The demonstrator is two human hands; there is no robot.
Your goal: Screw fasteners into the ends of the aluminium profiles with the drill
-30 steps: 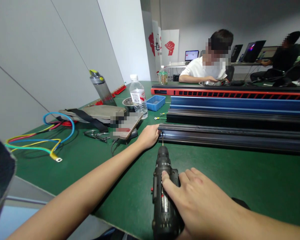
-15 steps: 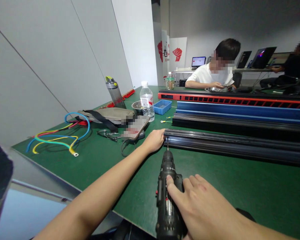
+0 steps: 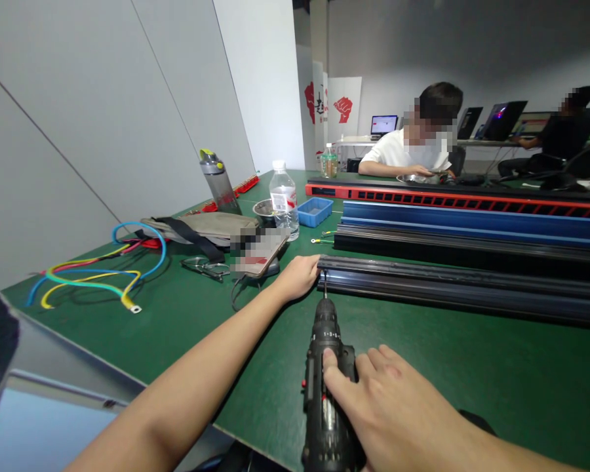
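My right hand [image 3: 373, 387] is wrapped round a black cordless drill [image 3: 327, 387], thumb along its top. The drill's thin bit [image 3: 325, 284] points away from me and its tip meets the near side of a long black metal profile [image 3: 447, 288], close to its left end. At that same end, my left hand [image 3: 299, 275] is closed on the profile, its fingertips hidden behind it. The profile lies on the green table [image 3: 403, 341] and runs off to the right.
Behind the profile lie a blue profile [image 3: 472, 223] and a red slotted bar [image 3: 472, 196]. To the left are a water bottle [image 3: 284, 200], a blue tray [image 3: 314, 211], a phone [image 3: 265, 255], glasses [image 3: 204, 267], a bag [image 3: 211, 226] and coloured cables [image 3: 93, 282]. A person [image 3: 408, 147] sits opposite.
The view has shifted slightly, so most things appear a little further left. Both hands keep their hold, and the drill bit stays at the profile's left end.
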